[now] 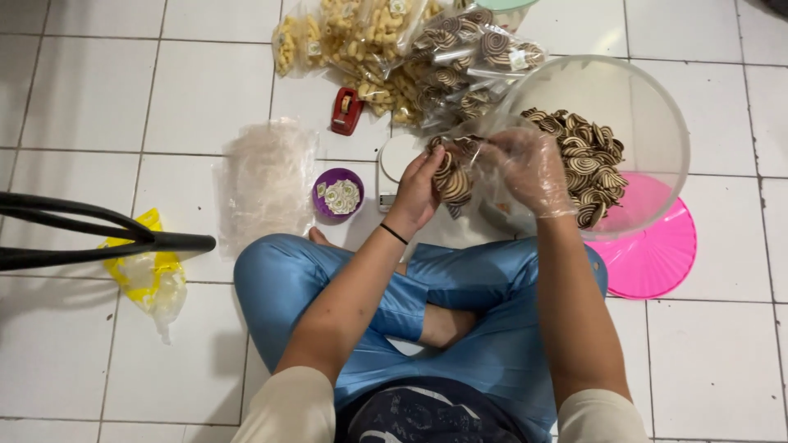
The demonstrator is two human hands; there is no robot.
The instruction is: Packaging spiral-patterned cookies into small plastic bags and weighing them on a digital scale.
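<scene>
Head view: above the scale (396,160), I watch the left hand (419,193) grip a cookie-filled bag (456,176) while the gloved right hand (529,168) pinches its mouth; loosened, cookies could spill.

Both grips (420,190) (529,168) closed, raised together

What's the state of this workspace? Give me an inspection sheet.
Surface: white tiled floor.
Job's things: clear bag of striped snacks held over a scale; tub of loose snacks.
Clutter: packed bags, tape dispenser, purple cup, empty bags, yellow bag, pink lid.
Grippers: left hand bare, right hand gloved, both on the bag.
Cables: nothing seen.
Surroundings: black bars.
</scene>
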